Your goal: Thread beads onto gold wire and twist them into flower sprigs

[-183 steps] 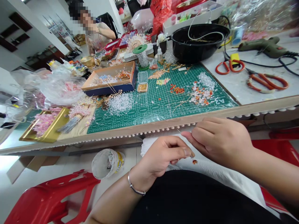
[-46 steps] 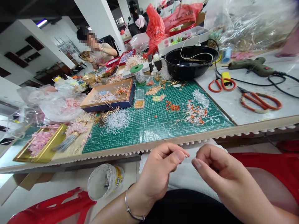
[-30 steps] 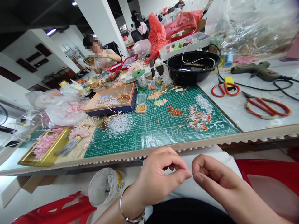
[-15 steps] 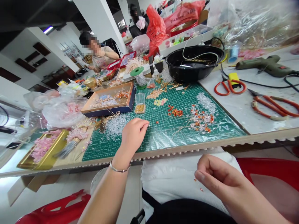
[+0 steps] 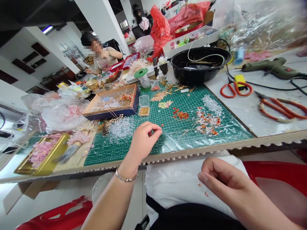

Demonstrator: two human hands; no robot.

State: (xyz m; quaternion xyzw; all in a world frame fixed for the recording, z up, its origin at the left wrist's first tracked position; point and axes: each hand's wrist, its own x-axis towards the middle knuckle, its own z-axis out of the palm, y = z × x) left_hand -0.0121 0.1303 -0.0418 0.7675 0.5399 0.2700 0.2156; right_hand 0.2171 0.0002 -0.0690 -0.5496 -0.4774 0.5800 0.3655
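Note:
My left hand [image 5: 146,140], with a bracelet at the wrist, is over the green cutting mat [image 5: 165,143]. Its thumb and forefinger are pinched together; whatever they hold is too small to see. A single small orange bead [image 5: 162,125] lies just beyond these fingertips. Over the white cloth on my lap [image 5: 172,185], my right hand [image 5: 223,183] is closed in a pinch, its content hidden. Below its thumb show two tiny orange pieces [image 5: 206,194]; whether they hang or lie on the cloth I cannot tell. Orange beads [image 5: 181,114] and wired bead sprays [image 5: 207,121] lie on the mat.
Clear beads [image 5: 121,128], a small box of gold beads [image 5: 144,111] and an open box [image 5: 110,111] stand left. Pliers [image 5: 283,108], orange-handled cutters [image 5: 236,89], a glue gun [image 5: 271,67] and a black basin [image 5: 199,68] are right and behind. A co-worker [image 5: 103,57] sits across.
My left hand has moved right across the mat, closer to the single orange bead. My right hand has shifted only slightly. The co-worker's arm has moved.

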